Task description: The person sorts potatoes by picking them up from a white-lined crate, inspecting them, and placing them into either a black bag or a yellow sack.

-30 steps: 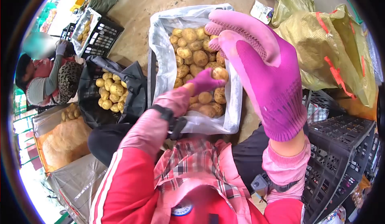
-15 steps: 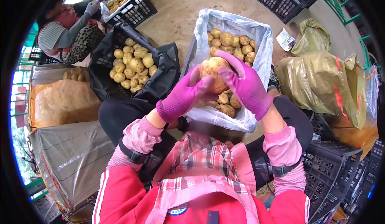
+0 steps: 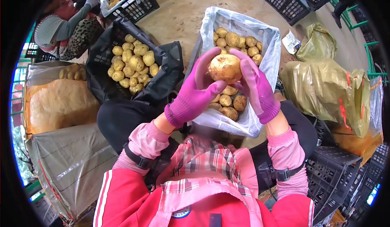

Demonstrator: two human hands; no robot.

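A large, round potato (image 3: 226, 68) with brown specks is held up between my two purple-gloved hands. My left hand (image 3: 198, 91) grips it from the left, with the thumb along its lower edge. On the other side, my right hand (image 3: 259, 89) presses against it with long fingers bent over the top. Below them is a crate lined with white plastic film (image 3: 266, 36), holding several soil-marked potatoes (image 3: 232, 39). To the left stands a container lined with black cloth (image 3: 172, 60), with paler, cleaner potatoes (image 3: 136, 62) in it.
A co-worker (image 3: 67, 30) sits at upper left beside a black crate (image 3: 136, 5) of potatoes. Covered sacks (image 3: 61, 105) stand at my left. Olive plastic bags (image 3: 325, 89) and black crates (image 3: 333, 174) are at my right. More black crates (image 3: 280, 1) stand at the back.
The potato has moved slightly to the right and turned in my hands, showing a different side. My left fingers have shifted up along its left side. The view has shifted a little.
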